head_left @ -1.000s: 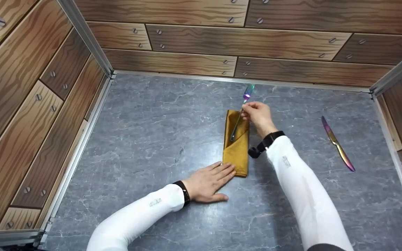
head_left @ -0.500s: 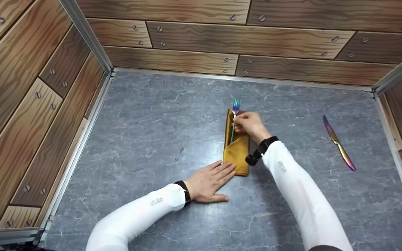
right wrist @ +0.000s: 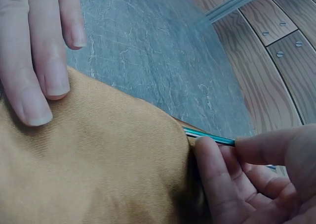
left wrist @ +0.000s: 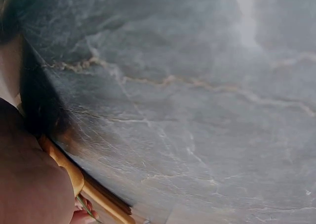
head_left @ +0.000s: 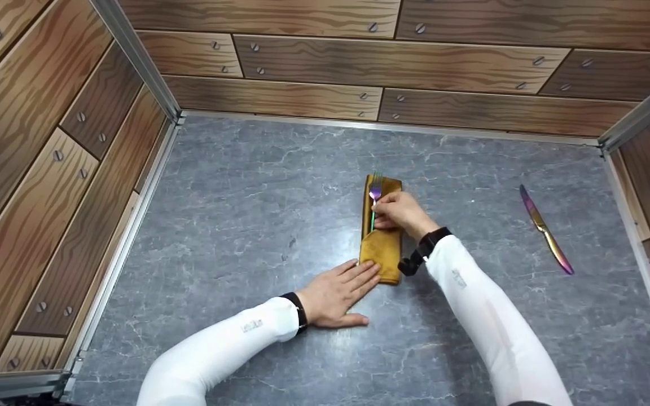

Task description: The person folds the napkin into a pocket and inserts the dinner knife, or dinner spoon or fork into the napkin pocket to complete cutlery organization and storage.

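A folded gold napkin [head_left: 381, 254] lies upright in the head view on the grey marbled surface, with a pocket fold across its lower half. My right hand [head_left: 404, 213] pinches a rainbow-coloured fork [head_left: 376, 189] by its handle, tines pointing away. The handle's lower end goes inside the napkin's pocket and is hidden there; in the right wrist view the teal handle [right wrist: 210, 136] enters the fold between thumb and fingers. With straight fingers my left hand [head_left: 336, 296] rests on the napkin's near left corner. The left wrist view catches only a strip of napkin [left wrist: 106, 204].
A rainbow-coloured knife [head_left: 545, 228] lies on the right side of the surface. Wood-patterned walls [head_left: 313, 62] with metal edge rails [head_left: 133, 237] enclose the back and both sides.
My right hand has brought the fork left and toward me, in line with the napkin, and its handle has slid down into the pocket. My left hand stays put.
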Tool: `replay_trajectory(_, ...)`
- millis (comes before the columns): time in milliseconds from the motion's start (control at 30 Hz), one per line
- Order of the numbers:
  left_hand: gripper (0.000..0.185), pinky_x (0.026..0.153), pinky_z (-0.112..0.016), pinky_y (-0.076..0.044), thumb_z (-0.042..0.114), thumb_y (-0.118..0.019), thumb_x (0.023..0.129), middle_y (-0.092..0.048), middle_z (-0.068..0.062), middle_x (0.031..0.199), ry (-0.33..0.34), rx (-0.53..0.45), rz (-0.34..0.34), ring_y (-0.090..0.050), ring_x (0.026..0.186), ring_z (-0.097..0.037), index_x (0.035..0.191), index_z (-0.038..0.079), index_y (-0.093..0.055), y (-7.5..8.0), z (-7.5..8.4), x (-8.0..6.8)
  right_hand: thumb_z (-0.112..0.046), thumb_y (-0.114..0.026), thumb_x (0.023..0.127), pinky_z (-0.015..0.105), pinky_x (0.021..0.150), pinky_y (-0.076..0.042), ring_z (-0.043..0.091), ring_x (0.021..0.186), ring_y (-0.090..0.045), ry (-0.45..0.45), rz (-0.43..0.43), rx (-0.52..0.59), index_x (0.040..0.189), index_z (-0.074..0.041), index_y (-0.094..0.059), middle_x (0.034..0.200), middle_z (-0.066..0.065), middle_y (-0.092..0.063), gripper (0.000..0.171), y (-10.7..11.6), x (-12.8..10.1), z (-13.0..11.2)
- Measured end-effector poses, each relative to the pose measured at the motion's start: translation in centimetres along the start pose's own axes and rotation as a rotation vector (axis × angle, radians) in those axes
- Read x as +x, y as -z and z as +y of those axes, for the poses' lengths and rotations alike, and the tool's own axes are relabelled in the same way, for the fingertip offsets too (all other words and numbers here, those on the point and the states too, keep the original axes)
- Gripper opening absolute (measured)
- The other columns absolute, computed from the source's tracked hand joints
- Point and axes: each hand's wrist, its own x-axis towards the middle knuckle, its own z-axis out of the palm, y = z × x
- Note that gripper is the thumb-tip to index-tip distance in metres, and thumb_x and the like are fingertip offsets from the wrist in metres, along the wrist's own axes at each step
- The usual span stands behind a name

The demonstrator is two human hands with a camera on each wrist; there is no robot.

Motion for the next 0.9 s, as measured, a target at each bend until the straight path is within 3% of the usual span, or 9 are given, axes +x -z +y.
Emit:
replay_trajectory(233, 0.091, 0.127, -0.04, -0.01, 0.074, -0.02, 0.097, -0.006, -0.01, 0.169, -0.005, 0.016, 0.006, -0.005, 0.156, -0.025, 0.161, 0.008, -0.011, 0.0, 0.0, 0.0, -0.009, -0.066, 0.092, 0.02, 0.044, -0.04, 0.006, 0.049, -0.048, 0.016, 0.009, -0.086, 0.098, 0.003, -0.066, 0.072, 0.0, -0.065, 0.013, 0.3, -0.5, 0.3)
replay_trajectory(500, 0.091, 0.127, -0.04, -0.01, 0.074, -0.018, 0.097, -0.006, -0.009, 0.169, -0.01, 0.034, -0.004, -0.005, 0.156, -0.025, 0.161, 0.009, -0.011, 0.0, 0.0, 0.0, -0.008, -0.064, 0.094, 0.019, 0.05, -0.052, 0.008, 0.058, -0.063, -0.029, -0.044, -0.069, 0.107, 0.008, -0.063, 0.075, 0.003, -0.066, 0.02, 0.1, -0.2, 1.5)
replay_trajectory(900, 0.09, 0.127, -0.04, -0.011, 0.073, -0.021, 0.098, -0.007, -0.009, 0.169, -0.022, 0.02, 0.013, -0.007, 0.156, -0.024, 0.161, 0.009, -0.012, 0.0, -0.2, -0.1, -0.012, -0.069, 0.091, 0.024, 0.047, -0.044, 0.009, 0.051, -0.052, 0.007, -0.012, -0.216, 0.092, -0.001, -0.067, 0.061, -0.001, -0.061, 0.011, -0.5, -0.3, 1.8)
